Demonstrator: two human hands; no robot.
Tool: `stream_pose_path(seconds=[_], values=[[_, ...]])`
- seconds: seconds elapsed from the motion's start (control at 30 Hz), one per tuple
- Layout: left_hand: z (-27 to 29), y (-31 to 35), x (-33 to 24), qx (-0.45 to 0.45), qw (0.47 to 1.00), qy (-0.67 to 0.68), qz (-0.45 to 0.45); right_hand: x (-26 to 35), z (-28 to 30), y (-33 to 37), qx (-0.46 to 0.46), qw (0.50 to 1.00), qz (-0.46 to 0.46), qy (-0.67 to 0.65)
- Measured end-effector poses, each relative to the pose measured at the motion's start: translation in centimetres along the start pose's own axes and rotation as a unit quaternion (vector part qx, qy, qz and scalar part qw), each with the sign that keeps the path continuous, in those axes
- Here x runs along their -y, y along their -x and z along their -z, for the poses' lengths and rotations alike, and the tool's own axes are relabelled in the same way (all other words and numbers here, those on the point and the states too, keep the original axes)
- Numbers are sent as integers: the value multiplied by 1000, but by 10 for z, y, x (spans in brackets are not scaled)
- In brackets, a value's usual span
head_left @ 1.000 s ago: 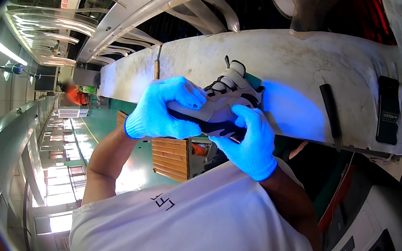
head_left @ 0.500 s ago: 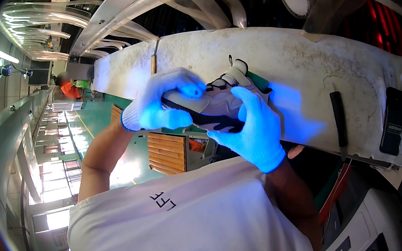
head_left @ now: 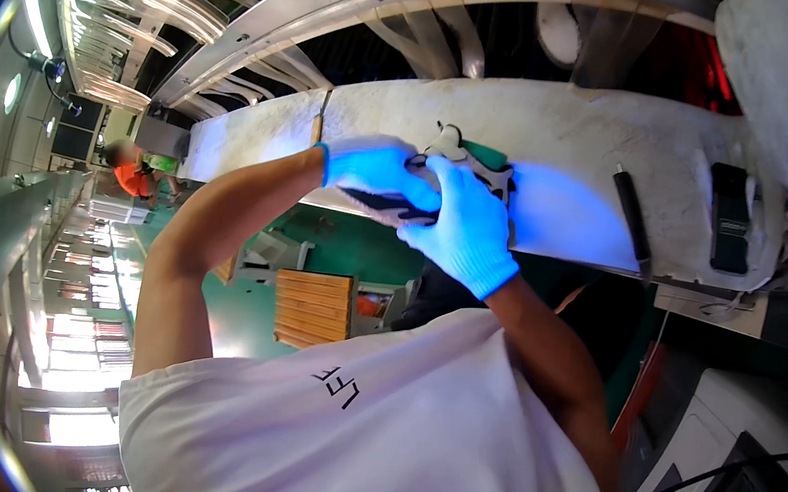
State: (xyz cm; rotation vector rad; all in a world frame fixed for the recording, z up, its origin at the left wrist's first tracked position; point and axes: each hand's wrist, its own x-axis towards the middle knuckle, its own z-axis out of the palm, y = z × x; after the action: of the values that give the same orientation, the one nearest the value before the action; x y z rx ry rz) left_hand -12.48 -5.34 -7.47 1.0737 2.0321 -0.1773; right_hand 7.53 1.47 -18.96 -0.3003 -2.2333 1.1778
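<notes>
A white and grey sneaker [head_left: 447, 141] with black trim lies on its side between my gloved hands, over the near edge of the pale worktop [head_left: 584, 137]. A green piece [head_left: 486, 156] shows in its opening. My left hand [head_left: 379, 167] lies across the toe and upper, fingers stretched toward the laces and slightly blurred. Gripping the middle of the sneaker from the near side is my right hand [head_left: 466, 220], its fingers over the upper and thumb at the sole. Both gloves glow blue under the light. The gloves hide much of the upper.
To the right on the worktop lie a black-handled tool [head_left: 632, 216] and a black handheld device [head_left: 730, 218]. A wooden-handled tool [head_left: 318, 129] rests beyond my left wrist. Below stands a slatted wooden box [head_left: 313, 305]. A person in orange [head_left: 132, 177] is far left.
My left hand has moved from around the toe, thumb at the sole, to over the upper, nearer my right hand. The right hand still grips the sneaker. The view has shifted.
</notes>
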Motion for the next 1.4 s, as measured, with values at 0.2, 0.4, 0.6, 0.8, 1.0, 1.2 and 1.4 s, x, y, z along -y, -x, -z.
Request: stream_pose_path(seconds=[0.2,0.4,0.6,0.8,1.0,1.2,1.4], values=[[-3,84,-29,-66,962,208,-163,-15,40,64,-69,984,-70,-145],[-38,82,-33,-257,923,170,-232,-17,27,66,-108,982,-45,-146],[-37,74,-11,-245,924,196,-217,-8,22,86,-113,987,-85,-77],[-34,59,11,-238,908,174,-299,-11,19,71,-119,989,-86,-34],[-29,46,22,-232,898,161,-338,-16,27,54,-68,989,-117,-53],[-7,42,19,-122,924,277,-234,-22,33,27,-4,987,-154,-44],[17,16,7,70,987,123,-73,-16,19,16,30,989,-142,21]])
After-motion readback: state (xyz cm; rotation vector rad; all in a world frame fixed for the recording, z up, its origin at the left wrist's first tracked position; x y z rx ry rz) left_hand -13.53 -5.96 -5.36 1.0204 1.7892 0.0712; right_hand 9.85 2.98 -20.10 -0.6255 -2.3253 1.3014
